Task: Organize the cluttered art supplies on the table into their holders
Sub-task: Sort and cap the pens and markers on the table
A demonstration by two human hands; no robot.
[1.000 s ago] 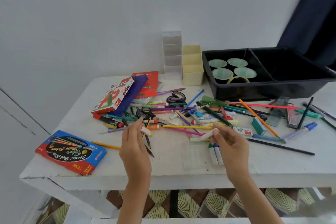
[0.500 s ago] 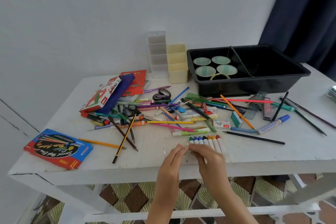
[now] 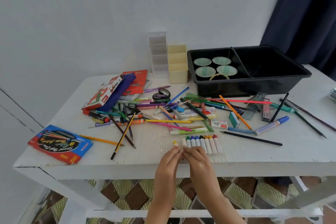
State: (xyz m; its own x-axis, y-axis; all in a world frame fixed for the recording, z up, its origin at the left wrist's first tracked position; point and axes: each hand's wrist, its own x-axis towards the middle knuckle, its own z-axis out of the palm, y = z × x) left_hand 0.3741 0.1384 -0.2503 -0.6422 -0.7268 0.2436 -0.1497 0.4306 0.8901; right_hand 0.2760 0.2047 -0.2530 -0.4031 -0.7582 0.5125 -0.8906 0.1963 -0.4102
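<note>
While both hands (image 3: 181, 158) meet, crayons (image 3: 203, 142) lie just beyond.

The red-and-white box (image 3: 101, 94) leaning at the table's left rear reads "OIL PASTELS". The flat blue-and-red pack (image 3: 60, 143) at front left, seen upside down, reads "Water Colour". Other print is illegible.

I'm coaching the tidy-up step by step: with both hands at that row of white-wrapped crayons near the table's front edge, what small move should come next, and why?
Probably slide the loose yellow-tipped crayon at the left hand against the white crayon by the right hand. It stands apart from the row of colour-tipped crayons, which already lies side by side and could then be lifted as one set.
</note>
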